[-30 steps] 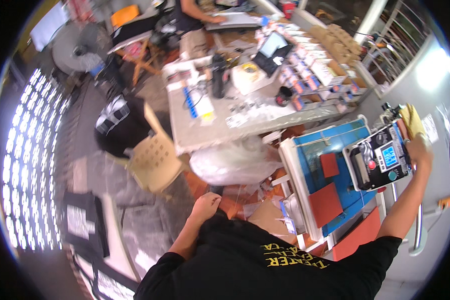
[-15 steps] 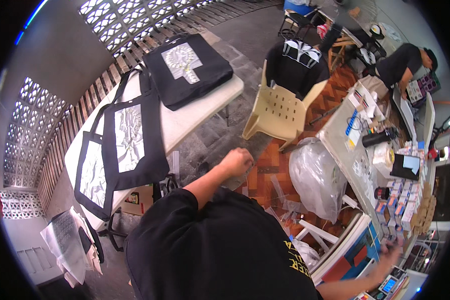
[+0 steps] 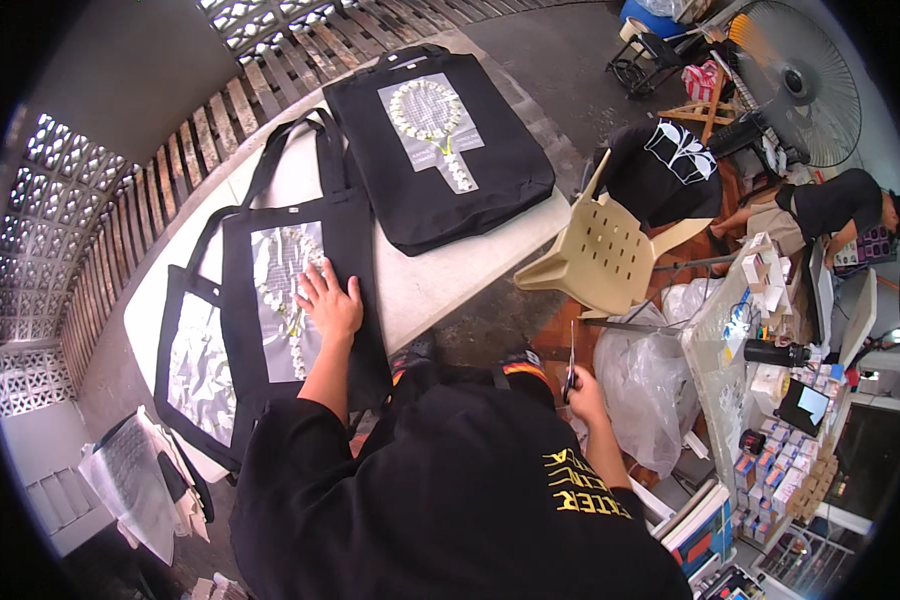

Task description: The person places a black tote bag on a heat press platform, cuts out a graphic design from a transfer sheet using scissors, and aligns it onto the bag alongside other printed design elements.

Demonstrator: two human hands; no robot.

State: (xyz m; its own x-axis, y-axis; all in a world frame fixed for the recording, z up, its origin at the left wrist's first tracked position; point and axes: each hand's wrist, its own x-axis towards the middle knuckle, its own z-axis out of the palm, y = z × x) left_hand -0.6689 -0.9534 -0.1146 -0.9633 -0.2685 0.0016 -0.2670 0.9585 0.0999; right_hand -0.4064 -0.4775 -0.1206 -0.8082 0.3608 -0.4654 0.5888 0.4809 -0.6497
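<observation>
My left hand [image 3: 334, 306] lies with fingers spread on a black tote bag [image 3: 352, 260], touching its silvery panel [image 3: 288, 345] with a white floral racket design. The bag rests on a white table. My right hand [image 3: 587, 396] grips a pair of scissors [image 3: 573, 362] by the handles, blades pointing away from me, out over the floor beside the table. A second black tote bag [image 3: 510, 165] with a flower-ringed racket print lies flat farther back on the table. Partly under the middle bag, a third tote bag [image 3: 177, 300] shows a crinkled silvery panel [image 3: 202, 365].
A beige plastic chair [image 3: 598, 255] stands beyond the white table [image 3: 425, 290]. To the right are a clear plastic bag [image 3: 635, 385] and a cluttered worktable [image 3: 705, 345] with several small boxes [image 3: 780, 465]. A person [image 3: 830, 215] bends near a standing fan [image 3: 794, 82].
My left hand has moved left onto the middle bag's panel. My right hand has come back from the cluttered right side and now holds scissors. The view has turned toward the table.
</observation>
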